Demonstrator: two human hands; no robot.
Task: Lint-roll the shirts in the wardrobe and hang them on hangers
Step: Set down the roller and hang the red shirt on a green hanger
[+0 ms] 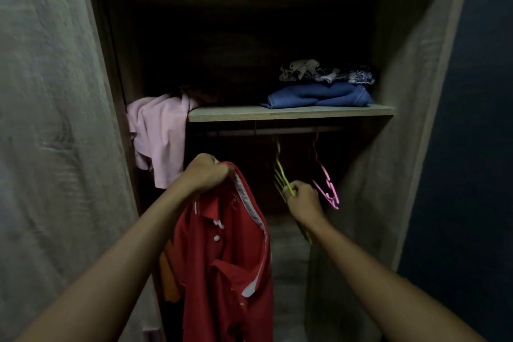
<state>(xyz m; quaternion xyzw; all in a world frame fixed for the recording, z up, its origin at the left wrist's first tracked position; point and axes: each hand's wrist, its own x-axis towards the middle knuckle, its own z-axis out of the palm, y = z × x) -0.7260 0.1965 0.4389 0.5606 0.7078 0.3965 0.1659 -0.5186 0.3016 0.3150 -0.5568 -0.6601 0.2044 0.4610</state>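
A red polo shirt (pixel 230 264) with white trim and white buttons hangs down in front of the open wardrobe. My left hand (pixel 206 173) is closed on its collar at the top. To the right, my right hand (pixel 304 201) pinches the lower part of a yellow hanger (pixel 281 172) that hooks on the rail (pixel 277 130) under the shelf. A pink hanger (pixel 324 183) hangs on the same rail just right of my right hand. No lint roller is in view.
A pink shirt (pixel 159 136) droops over the left end of the wooden shelf (pixel 291 113). Folded blue cloth (pixel 319 96) and patterned cloth (pixel 324 72) are stacked at the shelf's right. Something orange (pixel 169 277) shows behind the red shirt. Wardrobe doors (pixel 50 119) stand open on both sides.
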